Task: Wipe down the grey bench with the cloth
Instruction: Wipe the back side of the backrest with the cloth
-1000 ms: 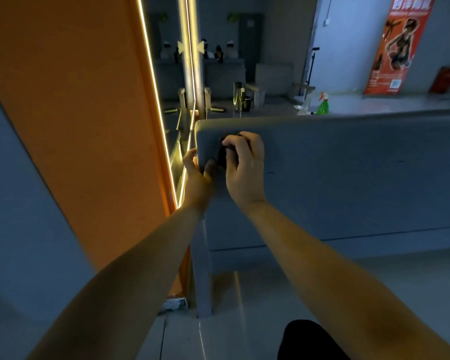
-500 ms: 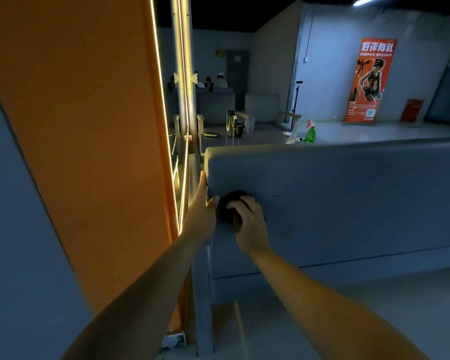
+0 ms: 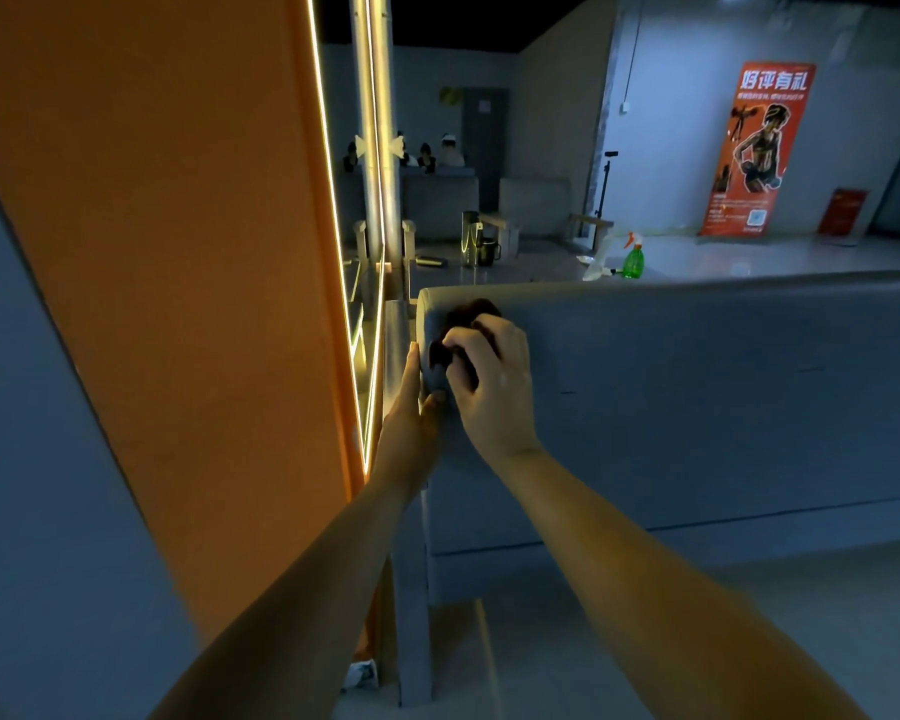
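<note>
The dark cloth (image 3: 466, 317) sits bunched against the upright grey face of the bench (image 3: 697, 407), right at its top left corner, just under the rounded upper edge. The right hand (image 3: 489, 387) grips it, fingers curled tight round the wad and knuckles turned outward, pressing it onto the padding. Part of the cloth shows above the fingers and part hangs out beside the thumb.

Just left of that, the left hand (image 3: 411, 407) lies flat along the bench's end, its fingers straight and pressed together, pointing up. Its thumb rests on the front face just below the cloth. Both forearms are bare.

Hard against the bench's left end stands a tall orange panel (image 3: 152, 252), edged with a bright light strip (image 3: 333, 226). A metal post (image 3: 380, 148) rises beside it.

Beyond the bench's top edge, on a pale shiny surface, stands a green spray bottle (image 3: 633, 259). Further left along that edge are a dark mug (image 3: 488, 252) and a tall metal flask (image 3: 470, 244), close together. Well behind the bench, a red poster (image 3: 759, 148) stands against the far wall.
</note>
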`<state>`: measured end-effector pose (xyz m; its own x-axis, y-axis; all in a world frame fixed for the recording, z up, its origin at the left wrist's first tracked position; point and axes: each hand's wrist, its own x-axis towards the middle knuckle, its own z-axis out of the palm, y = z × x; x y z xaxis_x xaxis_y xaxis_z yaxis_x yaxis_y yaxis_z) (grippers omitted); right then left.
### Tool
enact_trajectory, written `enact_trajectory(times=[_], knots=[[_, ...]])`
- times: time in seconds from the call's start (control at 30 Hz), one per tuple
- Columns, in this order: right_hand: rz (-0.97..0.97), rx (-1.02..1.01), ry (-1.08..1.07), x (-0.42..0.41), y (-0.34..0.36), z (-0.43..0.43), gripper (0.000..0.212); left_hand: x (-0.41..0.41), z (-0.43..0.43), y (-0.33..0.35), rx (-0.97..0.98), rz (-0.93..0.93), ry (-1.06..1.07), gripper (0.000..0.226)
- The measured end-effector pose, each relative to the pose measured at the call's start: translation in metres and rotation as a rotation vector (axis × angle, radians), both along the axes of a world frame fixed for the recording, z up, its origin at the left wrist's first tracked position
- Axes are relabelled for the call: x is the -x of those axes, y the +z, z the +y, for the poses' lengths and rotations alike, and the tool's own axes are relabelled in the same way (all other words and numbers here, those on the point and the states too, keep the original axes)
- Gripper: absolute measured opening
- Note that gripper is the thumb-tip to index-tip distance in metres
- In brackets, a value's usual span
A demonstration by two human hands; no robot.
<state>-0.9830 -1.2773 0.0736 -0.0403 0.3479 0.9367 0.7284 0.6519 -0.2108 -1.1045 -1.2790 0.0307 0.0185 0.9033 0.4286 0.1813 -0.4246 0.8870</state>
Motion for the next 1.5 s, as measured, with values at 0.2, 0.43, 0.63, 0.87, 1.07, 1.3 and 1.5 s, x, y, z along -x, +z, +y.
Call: enact_trajectory(times=[0.2, 0.43, 0.63, 0.87, 1.07, 1.3, 1.5], knots=[[-0.021, 0.232, 0.052, -0.013, -0.072, 0.0, 0.025, -0.006, -0.006, 0.005, -0.16, 0.148, 0.17, 0.047], [0.087, 0.302, 0.087, -0.032, -0.056, -0.014, 0.023, -0.022, -0.003, -0.005, -0.036, -0.052, 0.193, 0.056], [0.632, 0.164, -0.098, -0.105, -0.02, -0.002, 0.022, -0.053, -0.009, -0.018, 0.108, -0.107, 0.305, 0.092], [0.522, 0.471, 0.009, -0.033, -0.083, 0.0, 0.026, -0.069, 0.008, -0.027, 0.18, -0.038, 0.508, 0.108], [0.381, 0.58, 0.107, -0.058, -0.078, -0.005, 0.027, -0.054, 0.013, -0.044, 0.139, -0.133, 0.443, 0.097], [0.679, 0.295, -0.067, -0.098, -0.047, 0.008, 0.028, -0.057, 0.018, -0.048, 0.082, -0.088, 0.498, 0.091], [0.634, 0.468, 0.019, -0.042, -0.073, 0.008, 0.029, -0.051, 0.036, -0.071, 0.257, -0.119, 0.435, 0.097]])
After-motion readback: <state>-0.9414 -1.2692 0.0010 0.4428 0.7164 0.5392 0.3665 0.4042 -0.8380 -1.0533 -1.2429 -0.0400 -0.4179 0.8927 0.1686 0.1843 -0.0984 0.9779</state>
